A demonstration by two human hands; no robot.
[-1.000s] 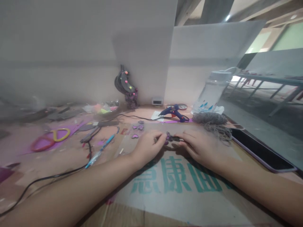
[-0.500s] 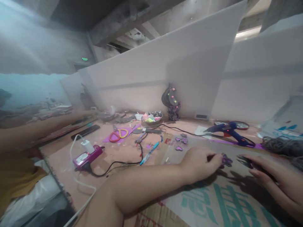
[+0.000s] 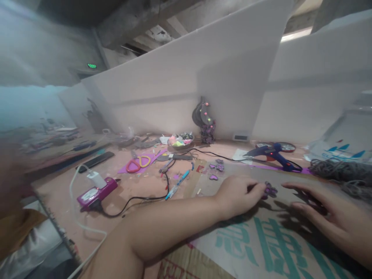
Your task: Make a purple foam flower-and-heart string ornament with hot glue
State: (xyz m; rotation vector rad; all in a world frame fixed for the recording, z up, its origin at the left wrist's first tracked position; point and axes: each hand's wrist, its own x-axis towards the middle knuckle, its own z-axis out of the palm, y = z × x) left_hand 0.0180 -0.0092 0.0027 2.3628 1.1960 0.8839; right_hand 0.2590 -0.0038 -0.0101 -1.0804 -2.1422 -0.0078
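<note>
My left hand (image 3: pixel 241 195) pinches a small purple-and-grey flower-shaped piece (image 3: pixel 271 190) between thumb and forefinger, just over the board with green characters. To its right is my right hand (image 3: pixel 331 213), thumb and forefinger spread apart. Dark tweezers (image 3: pixel 316 201) lie in that hand, mostly hidden by the fingers. A gap separates them from the flower piece. Several similar purple pieces with grey edging (image 3: pixel 217 166) rest on the board beyond my left hand.
Behind are a blue glue gun (image 3: pixel 273 153), grey yarn (image 3: pixel 331 170), a dish of colourful bits (image 3: pixel 180 142) and a decorated moon shape (image 3: pixel 204 120). Leftward lie scissors (image 3: pixel 139 164), a pen (image 3: pixel 178 185), pliers (image 3: pixel 166 164) and a purple power strip (image 3: pixel 99 193) with cords. A blurred person sits far left.
My view has swung left, bringing the power strip and the other person into sight. My right hand has drawn the tweezers back from the flower piece and its fingers have spread.
</note>
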